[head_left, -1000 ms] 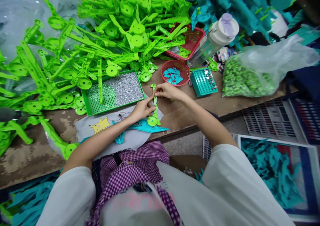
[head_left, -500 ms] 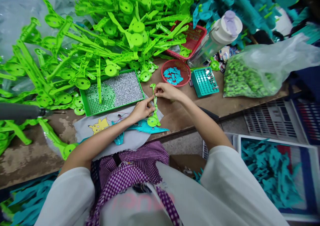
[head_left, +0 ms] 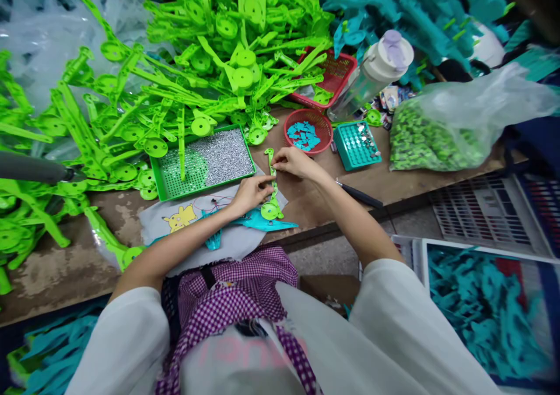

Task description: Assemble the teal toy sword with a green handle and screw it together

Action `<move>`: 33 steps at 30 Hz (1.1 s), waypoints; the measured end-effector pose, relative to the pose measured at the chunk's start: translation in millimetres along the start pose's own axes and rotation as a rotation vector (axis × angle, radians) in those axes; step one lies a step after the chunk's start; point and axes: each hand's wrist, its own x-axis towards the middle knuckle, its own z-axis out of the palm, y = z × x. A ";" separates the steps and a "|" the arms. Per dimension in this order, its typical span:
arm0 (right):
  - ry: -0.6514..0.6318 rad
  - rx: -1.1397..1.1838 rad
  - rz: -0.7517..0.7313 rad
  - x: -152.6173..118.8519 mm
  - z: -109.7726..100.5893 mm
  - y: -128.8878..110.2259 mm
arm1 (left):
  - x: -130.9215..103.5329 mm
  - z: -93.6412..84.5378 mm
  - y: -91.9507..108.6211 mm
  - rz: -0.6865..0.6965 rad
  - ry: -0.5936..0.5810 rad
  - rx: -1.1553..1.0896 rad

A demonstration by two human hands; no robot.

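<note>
Just right of the one green tray (head_left: 170, 177) are one green piece (head_left: 269, 210) and, farther right, two red baskets (head_left: 324, 133). Left hand (head_left: 250, 196): index outstretched onto the piece, grip unclear; right hand (head_left: 294, 162): wrist bent, fingers (head_left: 279, 164) pinching it.

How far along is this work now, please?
Looks done: the green tray holds silvery bits; no part is clearly finished.
In hand: one slender green part, with left hand and right hand at it.
Probably left: the pile of green parts beyond the tray.
</note>
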 end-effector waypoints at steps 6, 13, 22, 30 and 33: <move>-0.021 -0.047 -0.034 -7.9 -6.1 -3.4 | 0.1 -1.0 1.1 0.012 -0.014 0.013; -0.024 0.069 0.003 -21.3 -7.4 -8.6 | 0.5 2.5 -5.6 -0.026 0.001 -0.103; 0.201 0.232 0.152 -31.9 16.5 -16.1 | 3.4 -8.2 11.5 -0.067 -0.126 -0.033; 0.261 -0.023 0.174 -42.2 22.7 -32.7 | 15.9 -17.2 32.4 -0.056 -0.240 0.360; 0.232 -0.142 0.192 -43.9 26.1 -41.5 | 14.3 -17.9 33.6 -0.055 -0.242 0.367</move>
